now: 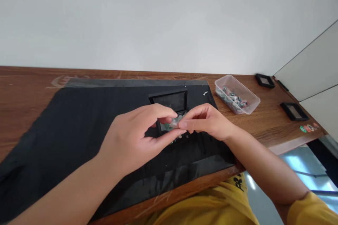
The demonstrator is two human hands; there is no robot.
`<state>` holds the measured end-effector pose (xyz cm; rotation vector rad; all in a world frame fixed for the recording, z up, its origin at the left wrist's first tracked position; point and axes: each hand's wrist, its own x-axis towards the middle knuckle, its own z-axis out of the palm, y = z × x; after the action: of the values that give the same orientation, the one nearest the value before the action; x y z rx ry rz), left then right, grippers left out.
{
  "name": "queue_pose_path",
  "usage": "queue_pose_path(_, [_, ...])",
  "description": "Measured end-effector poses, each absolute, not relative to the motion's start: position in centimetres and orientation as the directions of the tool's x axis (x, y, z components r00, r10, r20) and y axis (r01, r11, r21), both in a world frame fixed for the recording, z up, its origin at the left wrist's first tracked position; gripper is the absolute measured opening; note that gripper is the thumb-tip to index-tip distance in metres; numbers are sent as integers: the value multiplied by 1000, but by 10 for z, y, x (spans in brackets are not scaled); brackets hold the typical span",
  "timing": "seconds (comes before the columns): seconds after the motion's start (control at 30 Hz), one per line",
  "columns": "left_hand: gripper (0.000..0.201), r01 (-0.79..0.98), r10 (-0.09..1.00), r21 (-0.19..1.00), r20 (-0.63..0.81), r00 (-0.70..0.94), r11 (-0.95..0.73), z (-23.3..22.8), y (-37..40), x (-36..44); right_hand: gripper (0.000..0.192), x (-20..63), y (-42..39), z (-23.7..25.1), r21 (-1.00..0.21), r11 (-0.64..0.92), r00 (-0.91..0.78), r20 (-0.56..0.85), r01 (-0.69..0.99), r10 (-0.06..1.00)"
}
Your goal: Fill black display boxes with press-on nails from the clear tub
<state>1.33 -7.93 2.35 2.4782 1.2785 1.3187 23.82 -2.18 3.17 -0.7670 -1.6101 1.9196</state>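
Note:
My right hand (202, 121) pinches a small clear plastic packet (174, 123) between thumb and fingertips. From the other side, my left hand (139, 132) curves around the same packet, its thumb tip against the lower edge by the right fingers. What the packet contains is too small to make out. Right beneath both hands stands a black box (169, 92) with its windowed lid raised. Small clear and greenish pieces show inside it, and the hands hide most of its lower part.
A black mat (87, 123) covers much of the wooden table (264, 126). To the right, a clear plastic tub (249, 100) holds many small packets. Two black frame-like boxes, one at the back (264, 81) and one nearer (294, 111), lie toward the right end. White scraps (205, 93) dot the mat.

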Motion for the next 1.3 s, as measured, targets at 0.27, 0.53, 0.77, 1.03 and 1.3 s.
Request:
queue_pose_path(0.27, [19,581,638,413,728,251,-701,23,-82,19,35,238,-19,29,-974,-219,-702,-111,-65,704])
queue_pose_path(0.53, [40,629,785,471,405,468,-618,33,-71,-9,43,243,-18,41,-996,-82,-618,-38,-43,785])
queue_pose_path(0.77, [19,777,826,505,-198,528,-375,32,-95,-16,51,246,-16,45,-1000,-4,-590,2,-9,807])
queue_pose_path(1.03, [23,837,747,418,-411,522,-354,36,-98,10,50,248,-22,42,-990,22,-580,100,-140,808])
queue_pose_path(1.3, [14,820,782,444,-336,525,-360,22,-100,-4,52,260,-19,72,-963,217,-337,259,-157,905])
